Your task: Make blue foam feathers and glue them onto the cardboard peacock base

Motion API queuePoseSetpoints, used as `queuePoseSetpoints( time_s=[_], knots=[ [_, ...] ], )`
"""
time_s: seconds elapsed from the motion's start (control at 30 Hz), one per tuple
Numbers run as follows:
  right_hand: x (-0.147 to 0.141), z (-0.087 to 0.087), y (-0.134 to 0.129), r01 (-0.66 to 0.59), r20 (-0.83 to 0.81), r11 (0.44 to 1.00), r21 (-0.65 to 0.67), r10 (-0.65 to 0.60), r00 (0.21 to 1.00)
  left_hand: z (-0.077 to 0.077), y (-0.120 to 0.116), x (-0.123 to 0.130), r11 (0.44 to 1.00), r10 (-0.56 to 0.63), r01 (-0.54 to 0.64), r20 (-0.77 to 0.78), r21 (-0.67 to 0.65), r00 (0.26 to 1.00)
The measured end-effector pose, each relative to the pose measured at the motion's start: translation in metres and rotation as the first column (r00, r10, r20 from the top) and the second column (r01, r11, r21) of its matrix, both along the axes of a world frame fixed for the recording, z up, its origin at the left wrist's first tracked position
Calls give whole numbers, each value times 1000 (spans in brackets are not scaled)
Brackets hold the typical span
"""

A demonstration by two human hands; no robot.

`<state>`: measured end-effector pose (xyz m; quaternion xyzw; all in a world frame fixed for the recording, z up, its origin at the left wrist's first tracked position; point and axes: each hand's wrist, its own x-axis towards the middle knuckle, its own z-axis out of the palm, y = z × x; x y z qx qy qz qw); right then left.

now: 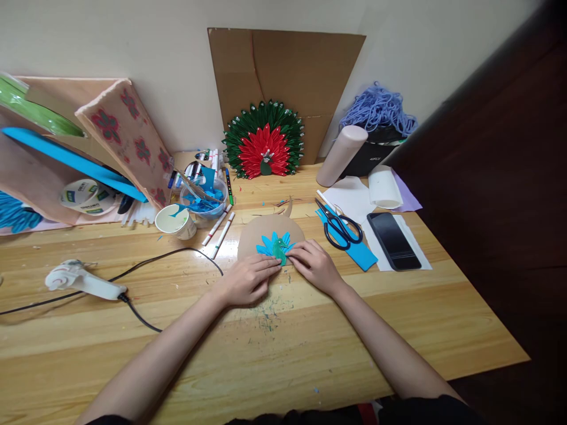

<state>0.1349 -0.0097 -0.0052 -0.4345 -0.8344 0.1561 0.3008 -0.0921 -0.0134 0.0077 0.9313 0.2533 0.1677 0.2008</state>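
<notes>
On a tan cardboard piece [254, 233] with a rounded far edge lies a green bird-shaped cutout [279, 249], set over a fan of blue petals [267, 243]. My left hand [250, 277] comes in from the left, fingers stretched out and lying over the petals, tips touching the cutout's lower left side. From the right, my right hand [316, 264] has its fingers bent and pressed together at the cutout's right edge. The fingertips hide the exact contact there.
Black scissors [339, 229] rest on a blue strip [361, 257], beside a phone [394, 242]. At left are a corded glue gun [84, 280], a paper cup [175, 221] and a tub of blue scraps [204, 200]. A red and green peacock fan [266, 141] stands behind.
</notes>
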Motion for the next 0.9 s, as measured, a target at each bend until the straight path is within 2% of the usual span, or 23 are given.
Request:
queuePoseSetpoints(
  time_s=[0.27,0.4,0.5,0.7,0.9],
  knots=[
    [0,-1,-1,-55,19,998,30,55,998,0,2,-3,1000,-12,12,76,-1,997],
    [1,0,-1,-58,17,998,33,58,998,-1,4,-6,991,130,-125,160,-38,979],
    [0,0,-1,-61,14,997,35,61,998,-2,5,-6,984,176,-171,132,-50,975],
    [0,0,-1,-76,12,997,31,76,997,-5,6,-3,993,114,-113,10,-46,993],
    [1,-3,-1,-113,-16,993,39,114,993,-10,5,-5,989,144,-142,34,-43,989]
  ],
)
